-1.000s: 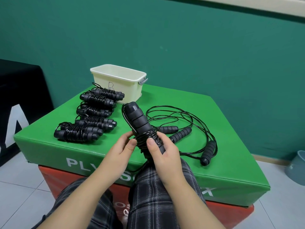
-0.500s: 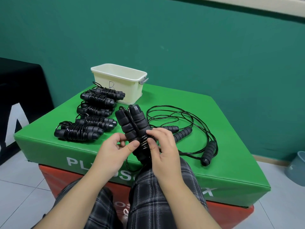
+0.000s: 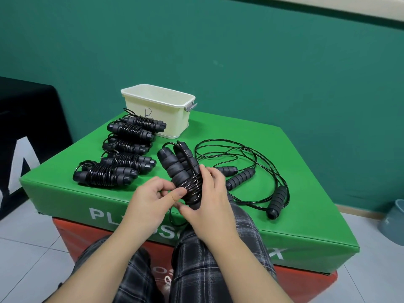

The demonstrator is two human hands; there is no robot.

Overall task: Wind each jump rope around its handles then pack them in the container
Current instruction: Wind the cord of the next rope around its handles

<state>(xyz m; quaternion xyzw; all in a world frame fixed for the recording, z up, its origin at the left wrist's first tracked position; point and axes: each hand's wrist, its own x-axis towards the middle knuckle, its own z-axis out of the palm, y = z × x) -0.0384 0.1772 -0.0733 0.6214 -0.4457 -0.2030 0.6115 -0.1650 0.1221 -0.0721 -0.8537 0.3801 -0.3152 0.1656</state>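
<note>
Over the front edge of the green foam box (image 3: 284, 162) I hold a pair of black jump rope handles (image 3: 175, 167) with cord coiled round their lower part. My left hand (image 3: 150, 200) pinches the coils with thumb and fingers. My right hand (image 3: 209, 200) grips the handles' lower end, fingers curled over the cord. A loop of slack cord hangs below my hands. Several wound ropes (image 3: 122, 154) lie in a row at the left. The cream container (image 3: 157, 110) stands behind them. Loose ropes (image 3: 251, 171) lie at the right.
The green box sits on a red box (image 3: 306, 285). A teal wall is behind, a black panel (image 3: 28, 119) at the left, a grey-blue bin (image 3: 393, 221) on the tiled floor at the right. My plaid-trousered knees are below the hands.
The handle pair has turned so both handles show side by side, and tilted further left. My right hand slid round the coils; the left thumb moved onto them.
</note>
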